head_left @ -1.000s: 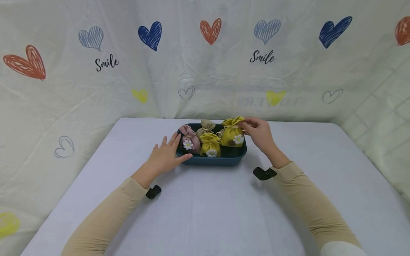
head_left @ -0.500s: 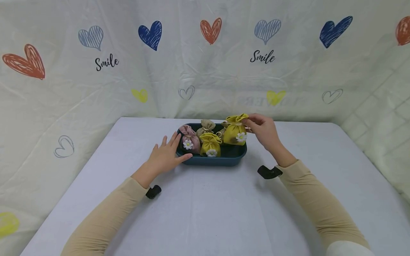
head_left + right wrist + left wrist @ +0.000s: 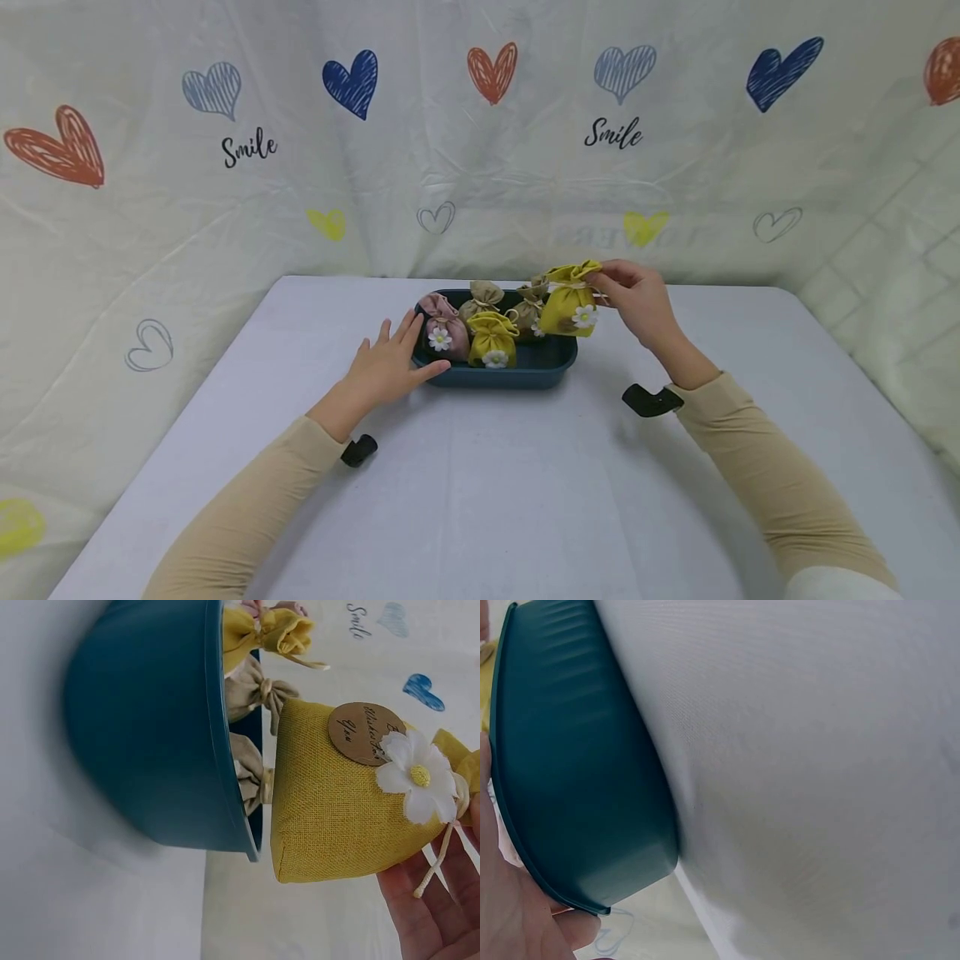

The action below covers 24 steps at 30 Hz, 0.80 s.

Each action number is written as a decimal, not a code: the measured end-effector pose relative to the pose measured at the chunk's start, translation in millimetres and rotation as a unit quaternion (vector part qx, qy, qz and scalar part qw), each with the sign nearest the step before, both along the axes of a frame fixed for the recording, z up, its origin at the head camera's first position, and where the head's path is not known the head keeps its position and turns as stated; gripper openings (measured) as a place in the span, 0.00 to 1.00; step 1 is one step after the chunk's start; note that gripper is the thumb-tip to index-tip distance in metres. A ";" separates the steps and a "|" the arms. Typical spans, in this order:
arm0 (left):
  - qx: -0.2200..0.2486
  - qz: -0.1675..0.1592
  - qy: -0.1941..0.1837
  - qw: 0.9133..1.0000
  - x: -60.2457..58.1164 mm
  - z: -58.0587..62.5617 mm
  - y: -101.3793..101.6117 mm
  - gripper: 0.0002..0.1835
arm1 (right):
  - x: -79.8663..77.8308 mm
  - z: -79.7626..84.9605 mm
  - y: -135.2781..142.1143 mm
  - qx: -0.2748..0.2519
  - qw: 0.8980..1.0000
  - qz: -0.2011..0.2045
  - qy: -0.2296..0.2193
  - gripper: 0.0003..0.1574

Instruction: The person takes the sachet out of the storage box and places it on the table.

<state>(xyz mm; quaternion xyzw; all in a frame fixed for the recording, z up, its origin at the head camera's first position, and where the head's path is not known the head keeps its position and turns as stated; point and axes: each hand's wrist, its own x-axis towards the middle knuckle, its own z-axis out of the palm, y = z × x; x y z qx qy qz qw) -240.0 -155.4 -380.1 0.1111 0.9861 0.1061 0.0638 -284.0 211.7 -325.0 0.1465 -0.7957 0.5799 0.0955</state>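
Note:
My right hand (image 3: 636, 298) pinches a yellow drawstring pouch (image 3: 567, 312) by its gathered neck, at the right end of a dark teal tub (image 3: 495, 379). In the right wrist view the pouch (image 3: 337, 802) hangs above the tub's rim and shows a white cloth flower and a round brown tag. My left hand (image 3: 386, 367) lies with fingers spread on the tub's left rim, thumb along the front edge. Inside the tub sit a pink pouch (image 3: 450, 333), a second yellow pouch (image 3: 492, 337) and two beige pouches, one beige pouch (image 3: 528, 310) right beside the held one.
The tub stands toward the back of a table with a white cloth (image 3: 480, 483). Behind it hangs a pale curtain (image 3: 420, 150) printed with hearts and "Smile". A black wrist-camera mount (image 3: 651, 401) sticks out below the right wrist, another black mount (image 3: 360, 451) below the left.
My right hand has lifted the yellow pouch up and to the right, partly past the tub's right end. The beige pouch behind it has come into view. The left hand has stayed put.

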 end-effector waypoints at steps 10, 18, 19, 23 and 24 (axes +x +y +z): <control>0.000 -0.001 0.000 1.000 -0.4 -0.1 -0.4 0.57 | 1.4 2.8 11.4 -0.023 1.000 -0.009 0.004 0.17; -0.002 0.002 -0.001 1.000 -0.7 -1.6 -0.3 0.57 | 1.9 3.3 18.0 -0.010 1.000 -0.019 0.010 0.17; -0.003 0.002 -0.001 1.000 -0.7 -1.8 -0.4 0.57 | 1.7 3.3 19.4 -0.008 1.000 -0.018 0.012 0.17; -0.001 -0.001 0.002 1.000 -0.2 -1.0 -0.6 0.57 | 1.6 3.0 25.1 -0.007 1.000 -0.021 0.014 0.15; -0.001 -0.001 0.002 1.000 -0.1 -1.3 -0.7 0.57 | 1.6 3.0 26.2 -0.008 1.000 -0.022 0.014 0.15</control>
